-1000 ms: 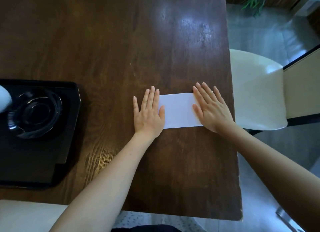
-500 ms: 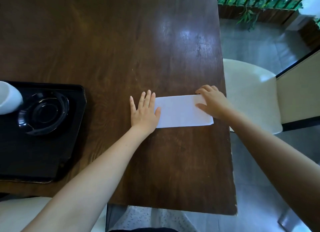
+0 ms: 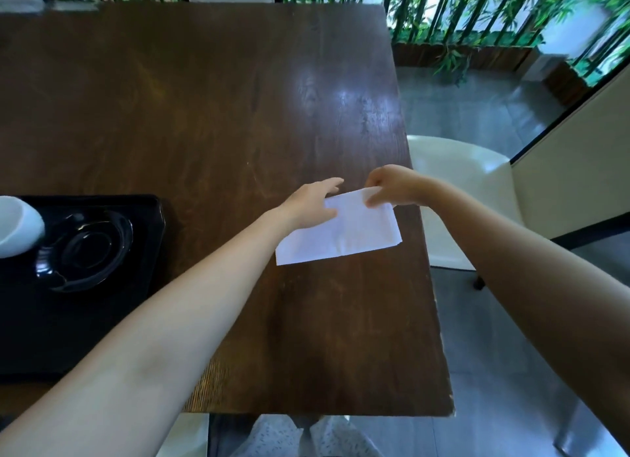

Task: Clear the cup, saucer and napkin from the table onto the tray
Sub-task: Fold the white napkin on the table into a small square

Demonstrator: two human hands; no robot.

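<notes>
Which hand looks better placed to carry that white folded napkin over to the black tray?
Probably the right hand: it already pinches the white folded napkin. The left hand only touches its edge, though it is nearer the black tray.

Head camera looks steeply down (wide-angle) over the table (image 3: 204, 115).

The right hand (image 3: 392, 187) pinches the far right corner of the white napkin (image 3: 341, 233); left of that grip, the left hand (image 3: 312, 202) rests open-fingered on its far left edge. Well left, on the surface (image 3: 204, 115), a black tray (image 3: 150, 252) holds a saucer (image 3: 88, 252) and a white cup (image 3: 17, 226).
</notes>
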